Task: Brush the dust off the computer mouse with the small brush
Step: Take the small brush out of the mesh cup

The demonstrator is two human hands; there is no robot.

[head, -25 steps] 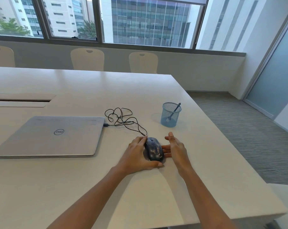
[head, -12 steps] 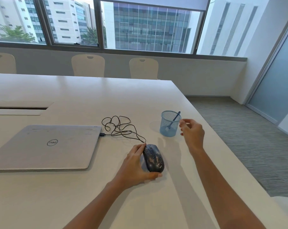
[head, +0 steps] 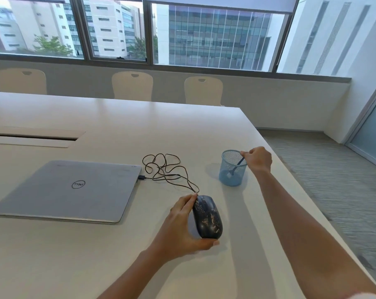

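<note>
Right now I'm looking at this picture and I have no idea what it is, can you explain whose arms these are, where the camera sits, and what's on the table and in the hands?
There is no machine here. The two bare arms belong to a person wearing a wide-angle camera on the head, so you see forward and down, as they do.

On the white table lie a closed laptop, a dark mouse speckled with dust, its tangled cable plugged into the laptop, and a blue mesh cup.

The left hand steadies the mouse from its side. The right hand is at the cup's rim, pinching the handle of the small brush, which is in the cup. The brush has not touched the mouse yet.

Chairs, windows and buildings are behind.
</note>
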